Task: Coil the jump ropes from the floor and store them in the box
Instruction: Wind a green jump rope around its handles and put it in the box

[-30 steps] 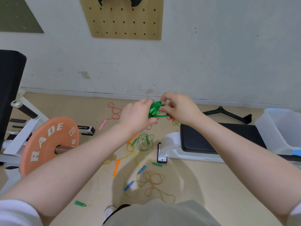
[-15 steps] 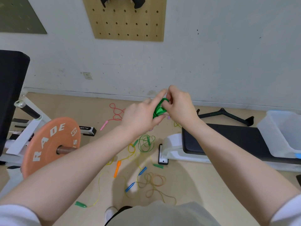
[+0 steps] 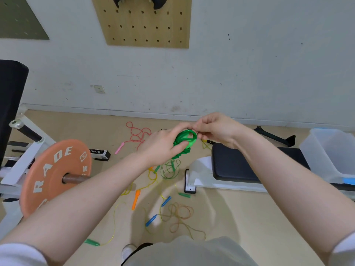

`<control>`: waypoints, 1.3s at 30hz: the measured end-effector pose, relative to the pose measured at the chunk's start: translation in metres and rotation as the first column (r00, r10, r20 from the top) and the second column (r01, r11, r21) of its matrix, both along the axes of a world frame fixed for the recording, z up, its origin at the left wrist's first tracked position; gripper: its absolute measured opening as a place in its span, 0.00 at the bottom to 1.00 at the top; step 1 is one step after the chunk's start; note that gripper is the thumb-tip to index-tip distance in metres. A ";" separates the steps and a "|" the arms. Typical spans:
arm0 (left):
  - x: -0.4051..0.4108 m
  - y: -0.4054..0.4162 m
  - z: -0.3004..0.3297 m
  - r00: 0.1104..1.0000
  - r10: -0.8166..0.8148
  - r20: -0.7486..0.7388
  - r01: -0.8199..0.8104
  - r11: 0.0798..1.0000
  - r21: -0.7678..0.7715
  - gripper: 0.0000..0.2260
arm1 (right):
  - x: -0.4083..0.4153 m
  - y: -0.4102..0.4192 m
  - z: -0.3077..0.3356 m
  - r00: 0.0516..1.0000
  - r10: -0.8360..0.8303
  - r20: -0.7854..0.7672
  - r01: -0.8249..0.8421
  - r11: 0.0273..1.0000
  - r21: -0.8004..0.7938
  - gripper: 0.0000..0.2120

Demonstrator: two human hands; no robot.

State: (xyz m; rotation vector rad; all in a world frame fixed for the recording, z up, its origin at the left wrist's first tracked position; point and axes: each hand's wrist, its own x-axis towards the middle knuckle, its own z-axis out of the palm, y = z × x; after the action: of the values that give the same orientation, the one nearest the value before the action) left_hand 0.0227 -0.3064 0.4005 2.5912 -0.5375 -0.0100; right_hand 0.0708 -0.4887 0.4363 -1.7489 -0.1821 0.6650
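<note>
I hold a coiled green jump rope (image 3: pixel 185 140) in front of me, above the floor. My left hand (image 3: pixel 163 145) grips the bundle from the left, thumb pressed on it. My right hand (image 3: pixel 216 129) pinches the top loop of the coil from the right. On the floor lie several loose ropes: a pink one (image 3: pixel 137 134), a thin green one (image 3: pixel 170 167), a yellow one with an orange handle (image 3: pixel 136 199), and a brown one with blue handles (image 3: pixel 178 214). A clear plastic box (image 3: pixel 330 150) stands at the far right on the bench.
A black padded bench (image 3: pixel 240 166) on a white frame runs to the right. An orange weight plate (image 3: pixel 55 175) on a bar and a rack stand at the left. A black bar attachment (image 3: pixel 274 135) lies by the wall. A wooden pegboard (image 3: pixel 146 22) hangs above.
The coil has turned so its loop faces me more openly. My right hand's pinch now sits at the loop's top edge, and my left hand grips it lower.
</note>
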 end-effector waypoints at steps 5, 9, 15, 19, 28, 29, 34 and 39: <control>0.004 -0.004 0.000 0.994 -0.076 -0.080 0.077 0.997 0.009 0.26 | 0.010 -0.012 -0.009 0.957 0.043 -0.288 -0.028 0.998 0.057 0.11; 0.007 -0.009 0.010 0.991 -0.102 0.088 0.053 0.898 0.436 0.33 | 0.014 -0.011 -0.014 0.913 0.088 -0.397 -0.098 0.995 -0.006 0.14; 0.018 -0.028 -0.019 0.987 0.145 0.073 -0.151 0.659 0.737 0.22 | -0.003 0.034 0.005 0.992 0.130 -0.006 -0.121 0.903 -0.413 0.11; 0.045 -0.003 -0.014 0.868 0.486 -0.105 -0.367 0.768 0.525 0.18 | -0.015 0.066 -0.012 0.936 0.158 0.314 0.012 0.878 -0.478 0.06; 0.062 0.020 -0.018 0.805 0.487 -0.338 -0.544 0.834 -0.094 0.01 | -0.025 0.078 -0.024 0.918 -0.084 0.387 0.149 0.979 -0.141 0.05; 0.059 0.017 -0.014 0.814 0.461 -0.354 -0.532 0.835 -0.136 0.05 | -0.026 0.077 -0.023 0.919 -0.109 0.380 0.161 0.981 -0.108 0.05; 0.045 0.013 0.002 0.780 0.164 -0.604 -0.515 0.717 -0.470 0.08 | -0.028 0.056 -0.026 0.955 -0.257 0.145 0.228 0.955 0.191 0.08; 0.045 0.018 -0.002 0.746 -0.127 -0.653 -0.439 0.644 -0.626 0.03 | -0.035 0.046 -0.033 0.951 -0.262 0.163 0.193 0.917 0.350 0.10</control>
State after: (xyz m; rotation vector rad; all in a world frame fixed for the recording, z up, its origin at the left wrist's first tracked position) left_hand 0.0679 -0.2887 0.3988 1.6101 0.0130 -0.5098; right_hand 0.0357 -0.4422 0.4035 -1.4814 -0.2145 0.2612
